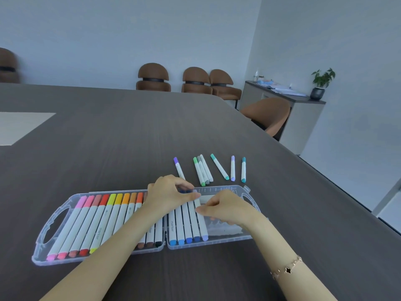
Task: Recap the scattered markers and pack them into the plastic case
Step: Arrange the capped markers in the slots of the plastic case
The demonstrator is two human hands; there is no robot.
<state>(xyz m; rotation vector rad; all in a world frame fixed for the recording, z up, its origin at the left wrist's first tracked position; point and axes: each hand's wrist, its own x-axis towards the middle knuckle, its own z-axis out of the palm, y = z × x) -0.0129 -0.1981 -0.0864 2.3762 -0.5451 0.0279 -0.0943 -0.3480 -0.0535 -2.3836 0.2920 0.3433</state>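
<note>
Markers: lilac marker (200,216) in right half of open plastic case (54,216), at 6 o'clock on table (130,137). Left hand (168,193) pinches its far cap end; right hand (223,208) pinches its barrel. Blue markers (183,224) just beside at 9 o'clock; left forearm (112,240) hides part of warm-coloured row (95,216). Seven loose markers (204,169) at 12 o'clock beyond case. Chairs (196,80), cabinet (303,118), potted plant (322,82) far off.
</note>
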